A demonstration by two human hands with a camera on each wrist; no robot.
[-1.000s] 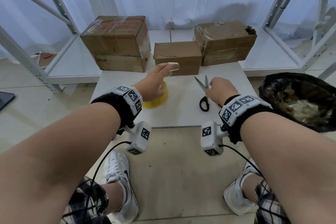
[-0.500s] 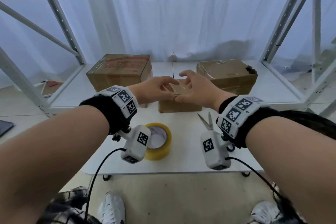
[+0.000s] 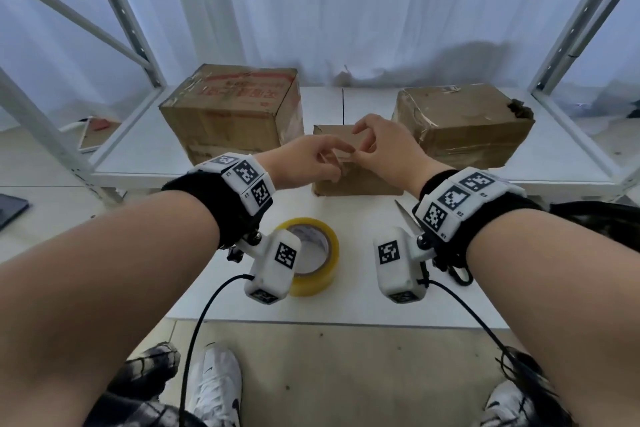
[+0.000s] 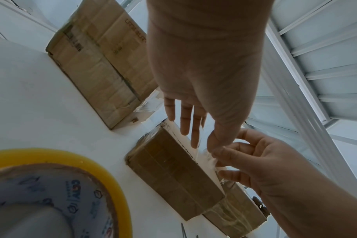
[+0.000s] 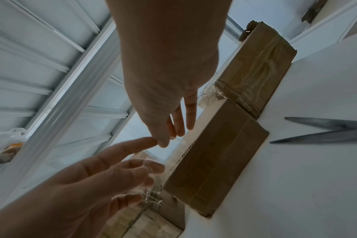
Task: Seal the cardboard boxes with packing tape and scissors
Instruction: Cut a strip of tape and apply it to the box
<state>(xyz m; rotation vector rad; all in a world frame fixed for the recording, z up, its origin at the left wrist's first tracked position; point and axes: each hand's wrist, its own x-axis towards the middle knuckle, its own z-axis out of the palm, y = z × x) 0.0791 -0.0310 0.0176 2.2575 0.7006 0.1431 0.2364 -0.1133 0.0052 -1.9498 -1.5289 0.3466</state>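
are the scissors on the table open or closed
Open. In the right wrist view the scissors lie flat on the white table, their two blades spread in a V, untouched by either hand.

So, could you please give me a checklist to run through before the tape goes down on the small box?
1. Clear tape strip pinched at both ends, by left hand and right hand: ok.
2. Strip smooth and flat: not ok, it looks crinkled in the wrist views.
3. Hands above the small cardboard box: ok.
4. Strip lined up with the box's seam: cannot tell, the hands hide the top.
5. Tape roll and scissors lying on the white table, apart from the box: ok.
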